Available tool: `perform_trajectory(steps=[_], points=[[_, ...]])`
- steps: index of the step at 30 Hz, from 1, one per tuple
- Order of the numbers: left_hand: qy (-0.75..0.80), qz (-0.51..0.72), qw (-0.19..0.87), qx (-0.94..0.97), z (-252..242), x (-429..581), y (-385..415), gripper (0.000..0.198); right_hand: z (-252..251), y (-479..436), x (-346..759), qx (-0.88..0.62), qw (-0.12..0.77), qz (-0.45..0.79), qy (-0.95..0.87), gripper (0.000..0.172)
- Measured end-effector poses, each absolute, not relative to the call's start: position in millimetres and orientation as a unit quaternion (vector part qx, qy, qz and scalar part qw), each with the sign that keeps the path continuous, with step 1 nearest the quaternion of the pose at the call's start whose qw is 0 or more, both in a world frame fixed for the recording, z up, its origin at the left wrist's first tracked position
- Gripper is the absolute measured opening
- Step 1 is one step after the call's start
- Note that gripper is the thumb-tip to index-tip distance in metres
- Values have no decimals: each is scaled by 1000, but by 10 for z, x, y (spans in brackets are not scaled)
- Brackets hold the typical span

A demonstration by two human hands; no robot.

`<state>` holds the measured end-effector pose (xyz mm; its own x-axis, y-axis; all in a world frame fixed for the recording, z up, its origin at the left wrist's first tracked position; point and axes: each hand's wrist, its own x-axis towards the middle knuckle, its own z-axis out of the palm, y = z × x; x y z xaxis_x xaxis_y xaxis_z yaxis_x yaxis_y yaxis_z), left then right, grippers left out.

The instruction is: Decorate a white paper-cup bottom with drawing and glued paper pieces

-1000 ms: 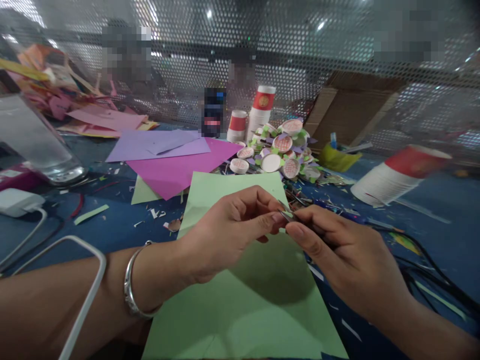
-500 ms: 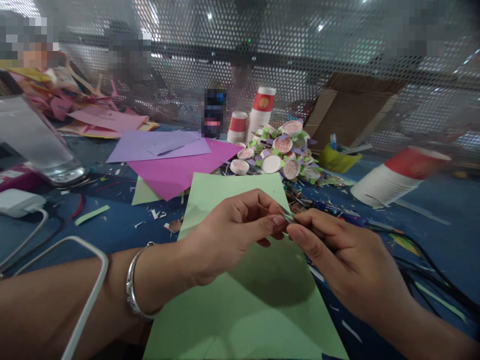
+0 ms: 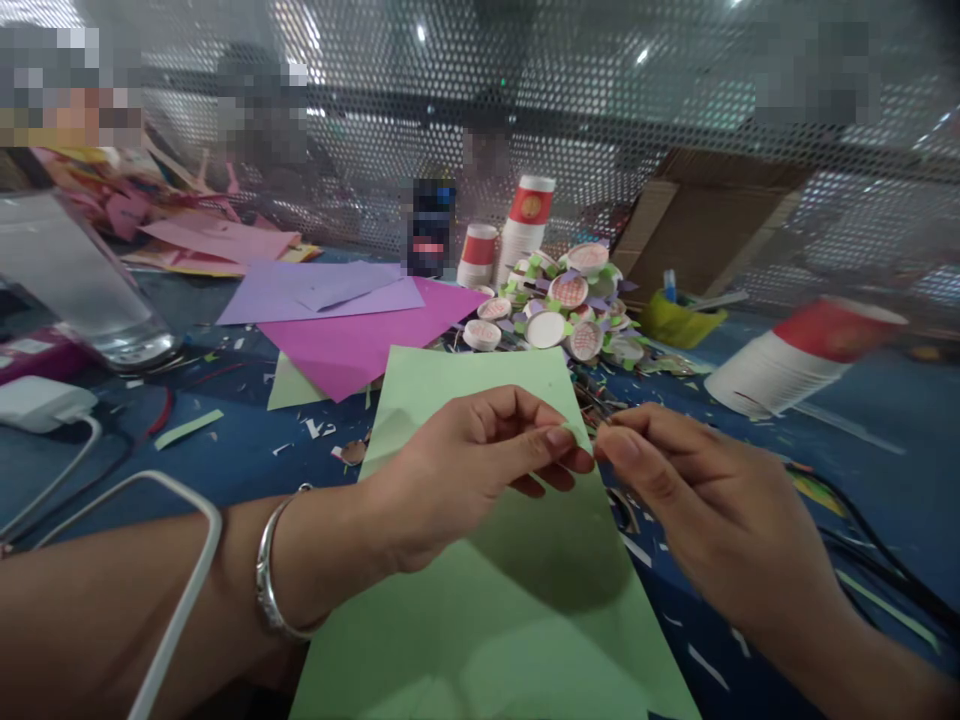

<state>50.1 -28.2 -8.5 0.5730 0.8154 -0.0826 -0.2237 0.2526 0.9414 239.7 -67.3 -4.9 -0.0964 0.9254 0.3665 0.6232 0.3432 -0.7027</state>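
Observation:
Over a light green paper sheet (image 3: 525, 640), my left hand (image 3: 480, 470) has its thumb and index finger pinched together; a tiny green piece may be between them, too small to make out. A silver bangle (image 3: 266, 570) circles the left wrist. My right hand (image 3: 690, 500) is closed in a pinch just to the right, beyond the sheet's edge, with a small gap between the two hands. What its fingertips grip is mostly hidden, apart from a thin dark tip.
Behind the sheet lies a pile of decorated round paper pieces (image 3: 545, 329), beside stacked cups (image 3: 525, 225). Purple paper (image 3: 300, 300) and magenta paper (image 3: 352, 350) lie left. A glass (image 3: 105, 290) stands left; cup stack (image 3: 802, 360) leans right. Dark cables (image 3: 892, 560) run right.
My right hand has drawn slightly away to the right, opening a gap between the hands. The pointed metal tips seen at my left fingertips earlier are no longer there. My left hand has barely moved.

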Motion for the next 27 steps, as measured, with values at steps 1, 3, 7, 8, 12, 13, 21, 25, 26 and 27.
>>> perform_trajectory(steps=[1, 3, 7, 8, 12, 13, 21, 25, 26, 27], points=[[302, 354, 727, 505, -85, 502, -280, 20, -53, -665, 2403, -547, 411, 202, -701, 38], [308, 357, 707, 527, -94, 503, -279, 19, -59, -653, 2407, -553, 427, 226, -679, 41], [316, 358, 651, 590, -121, 496, -289, 13, -56, -646, 2397, -537, 403, 256, -696, 35], [321, 355, 635, 607, -126, 494, -291, 12, -56, -646, 2395, -535, 398, 255, -700, 32], [327, 348, 605, 637, -130, 487, -286, 11, -64, -652, 2416, -534, 386, 238, -713, 26], [324, 349, 616, 627, -128, 488, -282, 12, -67, -654, 2424, -534, 383, 238, -715, 25], [297, 352, 740, 490, -122, 490, -256, 18, -94, -651, 2441, -535, 393, 259, -702, 24], [301, 365, 725, 500, -111, 488, -251, 15, -57, -653, 2436, -528, 378, 255, -716, 28], [307, 371, 719, 501, -105, 489, -249, 15, -48, -654, 2435, -524, 373, 257, -721, 31], [314, 377, 710, 504, -97, 491, -247, 15, -43, -655, 2434, -521, 370, 260, -724, 34]])
